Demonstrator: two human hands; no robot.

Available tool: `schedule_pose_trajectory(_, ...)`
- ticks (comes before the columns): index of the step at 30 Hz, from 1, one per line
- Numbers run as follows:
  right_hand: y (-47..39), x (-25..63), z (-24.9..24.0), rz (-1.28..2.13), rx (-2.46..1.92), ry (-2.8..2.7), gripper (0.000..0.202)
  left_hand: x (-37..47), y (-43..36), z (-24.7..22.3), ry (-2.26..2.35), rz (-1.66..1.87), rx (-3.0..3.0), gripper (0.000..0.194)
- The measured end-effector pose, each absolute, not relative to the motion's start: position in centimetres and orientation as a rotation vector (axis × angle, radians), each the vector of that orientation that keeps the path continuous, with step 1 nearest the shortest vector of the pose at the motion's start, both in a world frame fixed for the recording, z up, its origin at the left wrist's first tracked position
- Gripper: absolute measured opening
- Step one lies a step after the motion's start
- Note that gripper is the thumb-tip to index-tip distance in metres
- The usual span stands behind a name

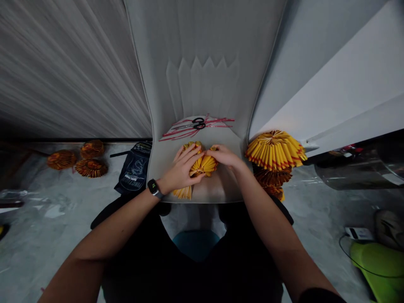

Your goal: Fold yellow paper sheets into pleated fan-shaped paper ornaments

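Note:
A yellow pleated paper rosette (203, 166) rests on the grey chair seat between my hands. My left hand (183, 166) lies over its left side, fingers bent around it. From the right, my right hand (225, 156) grips its upper edge with thumb and fingers together. Below my left hand, a fan of folded yellow paper (183, 192) sticks out toward the seat's front edge. Behind the rosette, black-handled scissors (198, 123) lie on several red strips (179, 134). My fingers partly hide the rosette.
The chair's grey backrest (205, 38) rises ahead. To the right stands a stack of large yellow pleated paper pieces (274, 149). On the left floor are several orange pleated paper pieces (91, 167) and a dark printed bag (134, 168). A green plastic object (378, 265) sits at lower right.

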State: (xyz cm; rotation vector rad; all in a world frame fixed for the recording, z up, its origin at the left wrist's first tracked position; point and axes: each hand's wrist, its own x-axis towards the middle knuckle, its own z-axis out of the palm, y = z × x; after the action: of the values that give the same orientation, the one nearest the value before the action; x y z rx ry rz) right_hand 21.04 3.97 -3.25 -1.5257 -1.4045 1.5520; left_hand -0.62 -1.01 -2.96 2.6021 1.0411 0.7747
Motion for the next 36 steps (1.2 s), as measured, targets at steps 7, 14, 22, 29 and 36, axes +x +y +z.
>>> schedule_pose_trajectory(7,6.0,19.9,-2.1,1.146,-1.872,-1.83,0.018,0.0,-1.4,-3.3,1.016,0.76,2.6,0.06)
schedule_pose_trajectory(14,6.4,19.7,-2.7,1.121,-1.802,-1.761,0.027,0.1,-1.4,-3.2,1.055,0.753,2.61,0.047)
schedule_pose_trajectory(22,5.1,19.7,-4.4,1.237,-1.428,-1.351,0.027,0.2,-0.8,-2.8,1.046,0.755,2.569,0.046)
schedule_pose_trajectory(29,6.0,20.7,-5.7,1.25,-1.366,-1.327,0.031,3.1,-0.3,-1.3,1.086,0.544,2.577,0.054)
schedule_pose_trajectory(36,5.0,21.2,-5.3,0.862,-1.509,-1.31,0.046,4.9,-1.8,-3.1,1.3,0.778,2.408,0.053)
